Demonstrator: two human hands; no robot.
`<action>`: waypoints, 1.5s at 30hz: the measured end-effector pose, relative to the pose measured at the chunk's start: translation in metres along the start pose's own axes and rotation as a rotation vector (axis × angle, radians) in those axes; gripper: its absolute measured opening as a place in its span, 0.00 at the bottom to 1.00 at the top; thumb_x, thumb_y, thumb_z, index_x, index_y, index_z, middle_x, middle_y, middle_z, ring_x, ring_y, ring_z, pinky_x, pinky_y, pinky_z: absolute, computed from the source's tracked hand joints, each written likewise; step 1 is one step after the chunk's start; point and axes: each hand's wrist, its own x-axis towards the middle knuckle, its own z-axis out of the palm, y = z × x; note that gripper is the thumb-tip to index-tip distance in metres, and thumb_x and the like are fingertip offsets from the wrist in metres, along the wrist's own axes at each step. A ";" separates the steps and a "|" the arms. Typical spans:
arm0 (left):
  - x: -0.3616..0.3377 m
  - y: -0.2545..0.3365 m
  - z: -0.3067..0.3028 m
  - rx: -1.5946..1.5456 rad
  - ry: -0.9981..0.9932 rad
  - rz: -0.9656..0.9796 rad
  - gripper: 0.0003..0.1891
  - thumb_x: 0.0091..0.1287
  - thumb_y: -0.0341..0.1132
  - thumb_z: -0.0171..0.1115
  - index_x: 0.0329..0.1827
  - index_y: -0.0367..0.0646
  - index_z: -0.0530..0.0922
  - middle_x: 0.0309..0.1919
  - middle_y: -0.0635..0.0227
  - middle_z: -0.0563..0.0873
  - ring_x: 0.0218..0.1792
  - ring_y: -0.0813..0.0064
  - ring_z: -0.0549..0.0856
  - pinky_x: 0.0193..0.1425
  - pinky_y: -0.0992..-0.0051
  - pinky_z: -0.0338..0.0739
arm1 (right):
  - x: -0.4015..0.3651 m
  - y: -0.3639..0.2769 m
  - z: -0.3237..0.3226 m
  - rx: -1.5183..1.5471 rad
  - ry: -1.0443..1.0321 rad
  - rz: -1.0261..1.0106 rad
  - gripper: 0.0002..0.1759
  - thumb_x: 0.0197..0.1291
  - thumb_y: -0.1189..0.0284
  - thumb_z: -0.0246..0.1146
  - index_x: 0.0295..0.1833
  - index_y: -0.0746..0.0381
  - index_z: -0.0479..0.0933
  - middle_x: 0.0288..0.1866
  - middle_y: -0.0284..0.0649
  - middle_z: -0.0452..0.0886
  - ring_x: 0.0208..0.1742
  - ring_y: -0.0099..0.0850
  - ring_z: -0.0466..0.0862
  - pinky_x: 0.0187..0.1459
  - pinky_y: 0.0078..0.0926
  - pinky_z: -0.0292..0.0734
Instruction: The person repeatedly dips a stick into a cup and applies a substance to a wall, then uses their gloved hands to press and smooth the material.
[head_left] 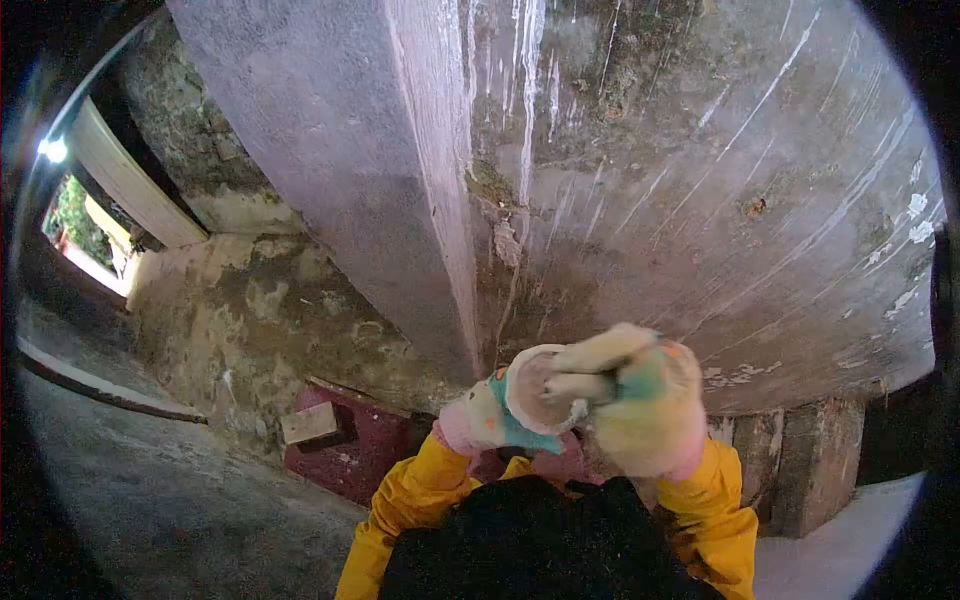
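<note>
My left hand (pixel 487 415), in a pale glove with green and pink patches, is closed around the side of a small round cup (pixel 530 388). The cup has a whitish rim, and its inside is greyish-pink. Over the cup's right side is my right hand (pixel 645 400), in a similar glove and smeared by motion. Its fingers are curled and point at the cup's mouth. Whatever they grip is too blurred to make out. Both hands are in front of my chest, close to the base of the wall.
A stained wall (pixel 640 220) with white drips rises ahead, beside a smoother grey-violet panel (pixel 320 130). Lower left, a pale block (pixel 309 424) rests on a dark red board (pixel 362 455). A bright opening (pixel 90 230) shows greenery at far left. Wooden posts (pixel 820 460) stand lower right.
</note>
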 end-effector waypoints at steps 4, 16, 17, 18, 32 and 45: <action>-0.007 -0.006 0.002 0.517 0.080 0.121 0.41 0.41 0.37 0.73 0.60 0.41 0.60 0.53 0.64 0.71 0.55 0.70 0.71 0.59 0.72 0.64 | -0.013 0.007 0.011 0.553 0.003 0.164 0.16 0.47 0.76 0.58 0.45 0.64 0.71 0.42 0.39 0.77 0.40 0.31 0.76 0.40 0.24 0.71; 0.027 -0.023 0.027 0.033 0.305 -0.061 0.15 0.50 0.30 0.62 0.41 0.37 0.74 0.35 0.67 0.80 0.37 0.75 0.79 0.40 0.77 0.74 | -0.022 -0.013 -0.008 0.096 0.139 0.242 0.12 0.46 0.73 0.55 0.39 0.55 0.77 0.29 0.35 0.79 0.34 0.31 0.78 0.37 0.25 0.70; 0.030 -0.014 0.030 -0.065 0.309 -0.063 0.14 0.49 0.30 0.62 0.39 0.38 0.75 0.34 0.68 0.81 0.36 0.76 0.79 0.39 0.78 0.74 | -0.024 -0.013 -0.011 0.089 0.104 0.163 0.12 0.47 0.72 0.55 0.39 0.55 0.77 0.29 0.35 0.78 0.33 0.31 0.78 0.36 0.24 0.69; 0.038 -0.020 0.028 0.323 0.236 0.096 0.11 0.48 0.29 0.62 0.37 0.40 0.77 0.33 0.68 0.81 0.35 0.77 0.80 0.38 0.78 0.73 | -0.024 -0.013 -0.007 -0.095 0.243 0.069 0.14 0.48 0.70 0.54 0.43 0.56 0.75 0.27 0.35 0.78 0.30 0.30 0.78 0.33 0.20 0.68; 0.043 -0.011 0.039 0.783 0.148 0.142 0.13 0.54 0.31 0.60 0.42 0.37 0.75 0.37 0.66 0.81 0.38 0.74 0.80 0.41 0.77 0.76 | -0.050 0.019 0.004 0.738 0.058 0.472 0.21 0.45 0.71 0.61 0.48 0.60 0.70 0.46 0.36 0.72 0.48 0.30 0.71 0.50 0.24 0.65; 0.029 0.009 0.049 0.346 0.143 0.060 0.18 0.58 0.39 0.55 0.49 0.40 0.69 0.43 0.65 0.76 0.42 0.70 0.77 0.47 0.74 0.71 | -0.046 0.006 0.000 1.185 0.229 0.271 0.22 0.55 0.70 0.55 0.55 0.64 0.63 0.54 0.46 0.68 0.54 0.40 0.71 0.54 0.34 0.66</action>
